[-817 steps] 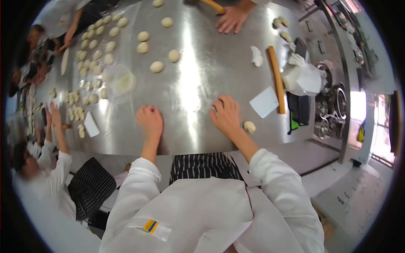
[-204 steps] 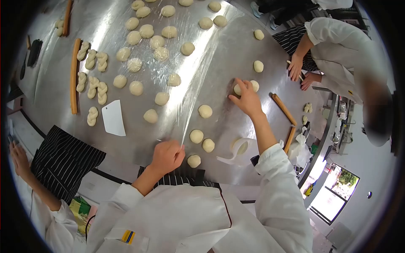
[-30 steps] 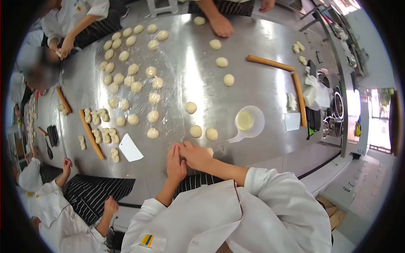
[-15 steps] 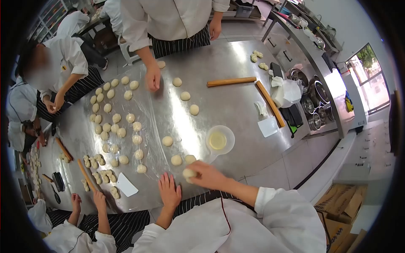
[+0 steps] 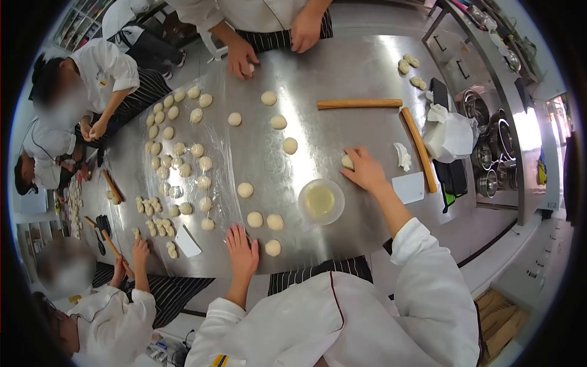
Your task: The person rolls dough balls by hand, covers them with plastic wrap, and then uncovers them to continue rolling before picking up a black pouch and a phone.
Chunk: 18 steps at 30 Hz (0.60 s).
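My left hand (image 5: 242, 249) lies flat on the steel table near its front edge, fingers spread, holding nothing. Just right of it sits a round dough ball (image 5: 273, 248), with more dough balls beyond. My right hand (image 5: 365, 169) is closed round another dough ball (image 5: 347, 162), which shows at its fingertips. Left of that hand is a clear bowl (image 5: 320, 202) of pale yellow liquid. Many dough balls lie under plastic film (image 5: 223, 159) to the left. A white scraper (image 5: 188, 241) rests left of my left hand.
A co-worker's hands (image 5: 243, 59) are across the table (image 5: 367, 67); another person's hands (image 5: 140, 254) hold a rolling pin at the lower left. Two rolling pins (image 5: 359, 104), a second scraper (image 5: 408, 187) and a white bag (image 5: 449, 137) lie to the right.
My right hand has moved right and away from me, past the bowl, with a dough ball. A dough ball now rests near my left hand. The co-worker opposite has brought both hands forward.
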Available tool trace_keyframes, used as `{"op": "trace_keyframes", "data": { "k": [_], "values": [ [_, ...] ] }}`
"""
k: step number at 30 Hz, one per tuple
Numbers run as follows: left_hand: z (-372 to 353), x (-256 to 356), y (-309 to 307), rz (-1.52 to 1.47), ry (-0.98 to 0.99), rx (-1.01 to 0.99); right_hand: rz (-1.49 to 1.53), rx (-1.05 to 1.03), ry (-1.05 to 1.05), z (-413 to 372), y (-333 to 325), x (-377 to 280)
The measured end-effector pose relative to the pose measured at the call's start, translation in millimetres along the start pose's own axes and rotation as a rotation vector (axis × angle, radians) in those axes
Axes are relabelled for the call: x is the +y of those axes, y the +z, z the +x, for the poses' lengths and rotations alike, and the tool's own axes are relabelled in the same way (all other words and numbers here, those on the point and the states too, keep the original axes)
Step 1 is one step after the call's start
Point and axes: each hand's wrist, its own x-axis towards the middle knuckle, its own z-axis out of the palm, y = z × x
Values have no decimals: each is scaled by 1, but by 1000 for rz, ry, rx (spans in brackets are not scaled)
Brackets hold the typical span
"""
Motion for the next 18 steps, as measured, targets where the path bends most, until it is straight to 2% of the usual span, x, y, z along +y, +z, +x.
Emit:
{"op": "trace_keyframes", "data": {
  "k": [1, 3, 5, 6, 7, 8, 9, 11, 13, 17, 18],
  "values": [
    [-4, 6, 5, 121, 46, -80, -27, 4, -12, 2, 9, 4],
    [-8, 3, 15, 81, 48, -56, -48, 15, -20, 11, 10, 16],
    [-24, 6, 16, 52, 32, -48, 139, 6, 26, 6, 9, 23],
    [-26, 16, 11, -27, -96, 5, 154, -15, 22, 1, -1, 19],
    [-23, 27, 9, -108, -215, 64, 236, 72, 19, -5, -15, 16],
    [-23, 41, 7, -95, -227, 54, 317, 155, 22, -12, -20, 17],
    [-22, 57, 6, -112, -172, 40, 326, 138, 29, -19, -16, 20],
    [-8, 98, 5, -132, -122, 21, 139, -13, 5, -30, -11, 30],
    [24, 135, 2, -125, 25, -29, 132, -19, -5, -35, 8, 42],
    [50, 142, 4, -191, 70, -62, 203, -6, 31, -35, 7, 32],
    [47, 146, 1, -68, 43, 4, 209, -10, 15, -31, 3, 26]
  ]
}}
